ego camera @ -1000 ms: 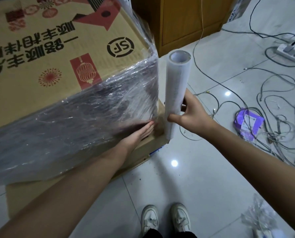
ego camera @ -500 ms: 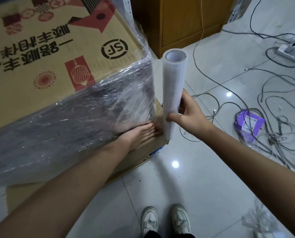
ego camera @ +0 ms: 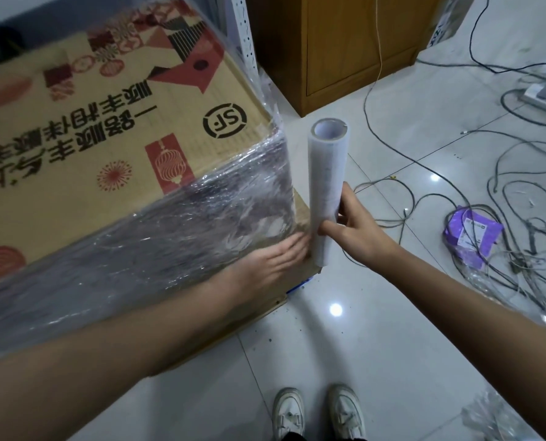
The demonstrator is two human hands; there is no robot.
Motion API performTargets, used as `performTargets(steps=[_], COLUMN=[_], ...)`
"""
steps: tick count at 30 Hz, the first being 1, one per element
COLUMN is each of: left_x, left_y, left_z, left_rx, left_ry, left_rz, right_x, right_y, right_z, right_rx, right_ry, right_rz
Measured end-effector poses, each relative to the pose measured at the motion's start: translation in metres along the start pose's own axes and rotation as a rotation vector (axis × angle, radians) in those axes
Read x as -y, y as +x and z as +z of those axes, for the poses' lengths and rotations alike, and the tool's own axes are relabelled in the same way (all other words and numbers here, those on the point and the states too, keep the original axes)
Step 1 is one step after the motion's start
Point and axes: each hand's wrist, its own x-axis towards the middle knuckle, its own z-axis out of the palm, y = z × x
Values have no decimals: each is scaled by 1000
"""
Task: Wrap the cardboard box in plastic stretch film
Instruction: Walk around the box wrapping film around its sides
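Near frame centre, the left hand [ego camera: 278, 254] presses film flat, fingers straight, on the cardboard box [ego camera: 106, 154] filling the left; the right hand [ego camera: 351, 227] grips the upright film roll [ego camera: 327, 186]. Next, probably, carrying it round the corner under tension.

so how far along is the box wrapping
Done: stretch film already covers the near side of the cardboard box. In hand: the left hand presses the film flat at the corner while the right hand grips the film roll upright beside it. Left: the printed top looks mostly bare.
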Motion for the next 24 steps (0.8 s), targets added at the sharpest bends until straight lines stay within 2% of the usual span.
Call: performTargets(steps=[3, 10, 16, 19, 21, 24], left_x=[15, 11, 34, 33, 42, 55], left_y=[-20, -22, -17, -27, -40, -58], left_z=[8, 24, -6, -14, -15, -8], left_rx=[168, 163, 208, -2, 32, 153], left_ry=[132, 125, -417, -239, -97, -38], left_rz=[41, 56, -186, -305, -342, -332], right_x=[2, 0, -3, -6, -6, -7], right_y=[1, 3, 3, 2, 1, 1], right_z=[0, -2, -2, -3, -4, -4], right_rx=[6, 10, 15, 29, 31, 61], right_ry=[-2, -34, -27, -19, -15, -23], right_rz=[5, -13, -13, -12, -5, -4])
